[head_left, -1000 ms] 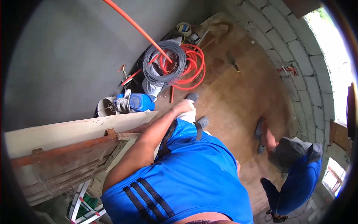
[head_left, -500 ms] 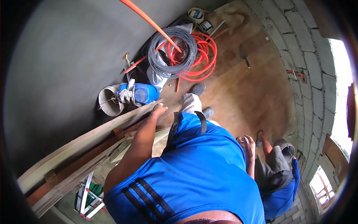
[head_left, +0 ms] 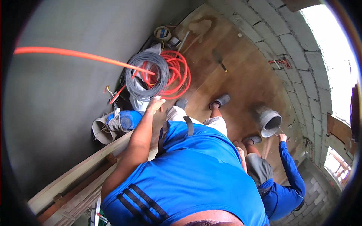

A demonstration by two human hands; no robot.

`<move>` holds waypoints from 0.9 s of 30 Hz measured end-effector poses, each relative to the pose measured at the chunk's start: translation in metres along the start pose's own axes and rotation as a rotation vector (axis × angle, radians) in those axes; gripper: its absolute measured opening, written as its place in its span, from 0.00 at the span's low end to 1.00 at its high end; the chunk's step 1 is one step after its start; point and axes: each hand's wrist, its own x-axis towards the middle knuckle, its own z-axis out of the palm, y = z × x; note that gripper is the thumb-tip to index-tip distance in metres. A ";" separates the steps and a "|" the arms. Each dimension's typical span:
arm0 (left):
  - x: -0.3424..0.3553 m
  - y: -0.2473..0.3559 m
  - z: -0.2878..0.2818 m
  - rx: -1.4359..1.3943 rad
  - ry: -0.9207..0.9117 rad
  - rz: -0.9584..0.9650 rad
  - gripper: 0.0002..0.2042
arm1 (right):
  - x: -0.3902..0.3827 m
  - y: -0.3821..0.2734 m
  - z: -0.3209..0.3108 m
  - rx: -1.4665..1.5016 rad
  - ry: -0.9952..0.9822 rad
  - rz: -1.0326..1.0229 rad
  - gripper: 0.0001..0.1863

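My left hand is held out in front of me with its fingers loosely apart. From above it appears just short of a coil of grey wire and holds nothing that I can see. A bundle of red-orange tubing lies beside the coil, over a whitish sack. My right hand hangs at my right side, partly hidden by my blue shirt. Its fingers are too covered to read.
Long boards lean along the left wall beside a blue container and a pale bucket. A trowel lies on the brown floor. At right, a co-worker's hand is at a grey bucket.
My left hand has left the board's end and moved forward toward the coil. My feet have stepped apart. The co-worker's arm now reaches out to a grey bucket. The view has turned.
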 end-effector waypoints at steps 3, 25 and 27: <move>-0.003 0.030 0.007 -0.106 0.020 -0.064 0.13 | 0.037 0.002 -0.028 -0.176 -0.050 -0.010 0.15; 0.070 0.338 0.172 0.417 -0.179 0.045 0.26 | 0.141 -0.025 -0.163 0.351 0.213 0.136 0.08; 0.098 0.351 0.168 0.354 -0.125 0.074 0.21 | 0.137 0.013 -0.144 0.151 0.132 0.011 0.09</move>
